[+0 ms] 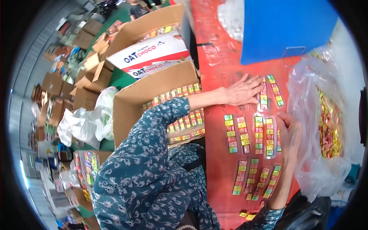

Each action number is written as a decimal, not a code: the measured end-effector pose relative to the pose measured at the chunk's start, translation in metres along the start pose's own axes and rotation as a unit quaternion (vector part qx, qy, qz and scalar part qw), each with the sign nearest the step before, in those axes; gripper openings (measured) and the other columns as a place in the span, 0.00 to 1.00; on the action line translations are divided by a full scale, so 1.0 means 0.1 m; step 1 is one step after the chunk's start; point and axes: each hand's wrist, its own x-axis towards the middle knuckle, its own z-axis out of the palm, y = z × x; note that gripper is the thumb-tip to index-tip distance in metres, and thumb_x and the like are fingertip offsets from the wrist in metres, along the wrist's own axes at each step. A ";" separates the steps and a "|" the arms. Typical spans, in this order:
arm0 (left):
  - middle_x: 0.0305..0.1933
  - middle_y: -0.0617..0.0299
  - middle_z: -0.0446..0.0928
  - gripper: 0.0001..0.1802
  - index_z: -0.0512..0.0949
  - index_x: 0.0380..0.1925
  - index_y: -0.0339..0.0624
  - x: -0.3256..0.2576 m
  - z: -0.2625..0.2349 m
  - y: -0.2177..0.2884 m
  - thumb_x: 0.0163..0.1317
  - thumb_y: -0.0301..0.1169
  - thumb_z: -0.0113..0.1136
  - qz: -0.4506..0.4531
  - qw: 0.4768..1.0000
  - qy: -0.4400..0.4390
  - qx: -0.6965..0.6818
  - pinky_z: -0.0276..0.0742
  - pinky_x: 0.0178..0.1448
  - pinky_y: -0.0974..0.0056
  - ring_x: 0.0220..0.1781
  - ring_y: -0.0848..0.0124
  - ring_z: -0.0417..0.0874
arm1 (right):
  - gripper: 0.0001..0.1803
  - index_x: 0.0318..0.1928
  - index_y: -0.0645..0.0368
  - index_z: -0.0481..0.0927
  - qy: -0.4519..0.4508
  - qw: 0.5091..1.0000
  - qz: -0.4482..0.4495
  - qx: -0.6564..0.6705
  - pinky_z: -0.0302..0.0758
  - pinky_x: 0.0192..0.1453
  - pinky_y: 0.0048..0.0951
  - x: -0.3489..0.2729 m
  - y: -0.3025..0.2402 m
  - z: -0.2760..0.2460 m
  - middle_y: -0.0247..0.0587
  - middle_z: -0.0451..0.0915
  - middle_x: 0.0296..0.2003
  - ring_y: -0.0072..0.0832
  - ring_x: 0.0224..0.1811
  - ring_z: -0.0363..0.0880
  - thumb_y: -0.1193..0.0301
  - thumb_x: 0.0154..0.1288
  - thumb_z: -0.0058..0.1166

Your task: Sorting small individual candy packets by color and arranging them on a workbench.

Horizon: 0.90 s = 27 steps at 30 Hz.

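Several strips of small colourful sachets [230, 133] lie in rows on a red table [218, 57]. My left hand [243, 91] lies flat with fingers spread, its fingertips on a strip [263, 96] in the far row, beside another strip [275, 90]. My right hand [290, 133] rests at the right end of the middle row, its fingers over a strip [278, 141]; its grip is hidden. Both forearms wear a dark teal patterned sleeve [145, 168]. A nearer row of strips [253, 180] lies by my right forearm.
A clear plastic bag [329, 126] full of colourful sweets sits right of the strips. A blue board [283, 27] lies at the far side. An open cardboard box [153, 92] holding more strips stands left, with more boxes [149, 50] and white bags [86, 122] beyond.
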 end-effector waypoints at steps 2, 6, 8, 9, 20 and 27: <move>0.78 0.39 0.48 0.40 0.56 0.71 0.33 -0.03 -0.04 0.02 0.69 0.48 0.53 -0.014 1.000 -0.005 0.019 0.47 0.78 0.34 0.80 0.45 0.47 | 0.08 0.37 0.70 0.83 -0.010 0.998 -0.055 -0.008 0.75 0.36 0.36 0.06 0.14 0.07 0.56 0.83 0.28 0.40 0.28 0.83 0.77 0.60 0.59; 0.77 0.39 0.49 0.37 0.57 0.71 0.34 -0.04 -0.04 0.03 0.71 0.48 0.51 -0.018 0.999 0.014 0.026 0.50 0.77 0.34 0.79 0.44 0.50 | 0.08 0.37 0.70 0.84 -0.061 0.995 -0.059 -0.043 0.76 0.37 0.37 0.16 0.05 0.14 0.56 0.84 0.30 0.42 0.30 0.84 0.76 0.60 0.59; 0.77 0.40 0.50 0.37 0.57 0.71 0.35 -0.06 -0.04 0.02 0.71 0.49 0.50 -0.024 0.999 0.022 0.038 0.51 0.77 0.35 0.79 0.44 0.50 | 0.08 0.37 0.70 0.84 -0.081 0.993 -0.079 -0.024 0.76 0.37 0.37 0.19 0.07 0.25 0.56 0.84 0.30 0.41 0.30 0.84 0.76 0.60 0.59; 0.77 0.40 0.50 0.37 0.58 0.70 0.35 -0.06 -0.05 0.04 0.71 0.49 0.50 -0.029 0.998 0.021 0.043 0.51 0.77 0.35 0.79 0.44 0.50 | 0.08 0.37 0.70 0.84 -0.098 0.991 -0.091 -0.008 0.76 0.36 0.37 0.19 0.07 0.28 0.56 0.84 0.29 0.40 0.30 0.84 0.76 0.60 0.59; 0.62 0.45 0.72 0.27 0.74 0.58 0.36 -0.15 -0.18 -0.10 0.62 0.40 0.57 0.111 0.981 0.122 0.104 0.70 0.68 0.51 0.66 0.47 0.72 | 0.09 0.35 0.68 0.84 -0.126 0.980 -0.124 -0.089 0.74 0.32 0.37 0.00 0.13 0.44 0.57 0.80 0.25 0.37 0.26 0.81 0.73 0.60 0.61; 0.67 0.47 0.69 0.21 0.75 0.57 0.37 -0.73 -0.35 0.11 0.68 0.36 0.58 0.042 0.988 0.128 -0.068 0.65 0.73 0.50 0.73 0.47 0.64 | 0.06 0.36 0.68 0.84 -0.071 0.993 0.085 -0.041 0.76 0.36 0.37 -0.68 0.21 -0.01 0.55 0.83 0.28 0.42 0.29 0.84 0.77 0.60 0.60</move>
